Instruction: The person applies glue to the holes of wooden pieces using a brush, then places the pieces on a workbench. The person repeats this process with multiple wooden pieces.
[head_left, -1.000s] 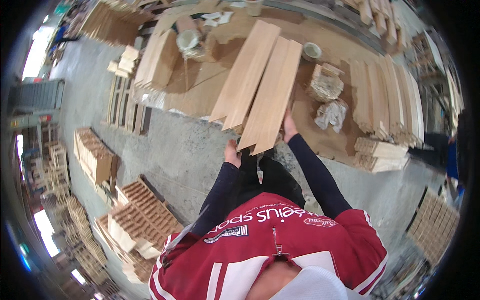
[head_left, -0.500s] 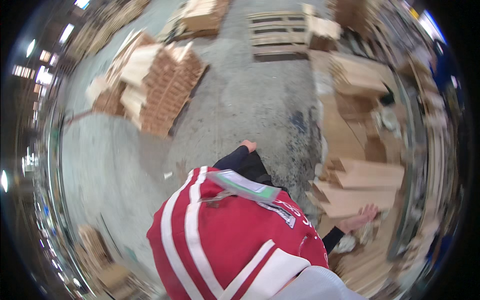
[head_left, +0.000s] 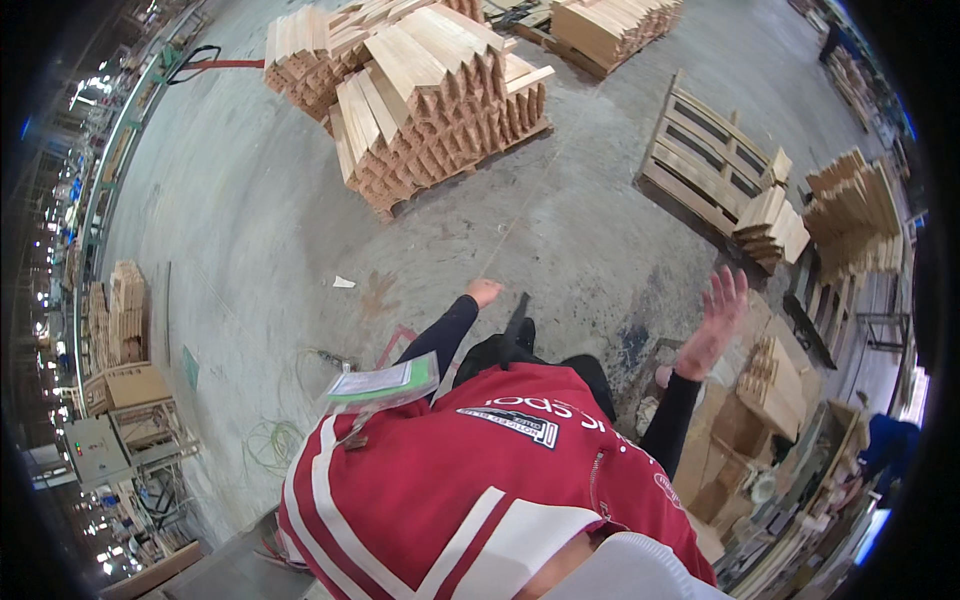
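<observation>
My right hand [head_left: 714, 322] is raised at the right with its fingers spread, and nothing shows in it. Below and beyond it lies the work surface covered in brown cardboard [head_left: 708, 455], with a small stack of wooden boards [head_left: 770, 385] on it. My left hand [head_left: 485, 292] hangs in front of my body over the concrete floor [head_left: 560, 215]. Its fingers look curled in and no object can be seen in them. Both dark sleeves reach out from a red vest [head_left: 480, 470] with a badge in a clear holder [head_left: 385, 382] hanging from it.
A big pile of notched wooden boards [head_left: 430, 120] stands ahead, with a red pallet-truck handle [head_left: 225, 64] behind. An upright wooden pallet [head_left: 700, 160] and more board stacks [head_left: 855, 215] are at the right. A grey control box [head_left: 97, 450] and cable [head_left: 270, 445] lie at left.
The view has swung left, so the piles and pallet sit farther right. My right hand has come up and away from the boards on the cardboard. My left hand stays low in front.
</observation>
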